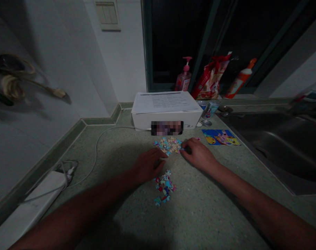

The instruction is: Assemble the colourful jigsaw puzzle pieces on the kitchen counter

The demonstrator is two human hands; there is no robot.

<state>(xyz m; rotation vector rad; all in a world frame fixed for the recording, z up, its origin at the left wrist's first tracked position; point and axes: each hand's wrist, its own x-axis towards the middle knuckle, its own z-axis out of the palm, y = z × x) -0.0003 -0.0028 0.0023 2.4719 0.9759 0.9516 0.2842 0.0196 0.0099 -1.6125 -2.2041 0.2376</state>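
A loose pile of jigsaw puzzle pieces [172, 144] lies on the counter, some with pale backs up and others with coloured faces showing. My left hand [150, 164] is at the pile's near left side, its thumb and fingers pinched on a pale, thin puzzle piece [163, 158]. At the right edge of the pile, my right hand [199, 153] has its fingers curled, with a bluish piece at the tips, partly hidden. Closer to me is a second cluster of coloured puzzle pieces [166, 185], some overlapping. A blue picture card [221, 137] with cartoon figures lies beyond my right hand.
A white box [165, 106] stands behind the pile, with a cabled phone [167, 128] leaning on its front. A can [211, 109] stands beside it. The sink [283, 139] is at right, a power strip [40, 198] at left. Bottles and a red bag [212, 78] line the sill.
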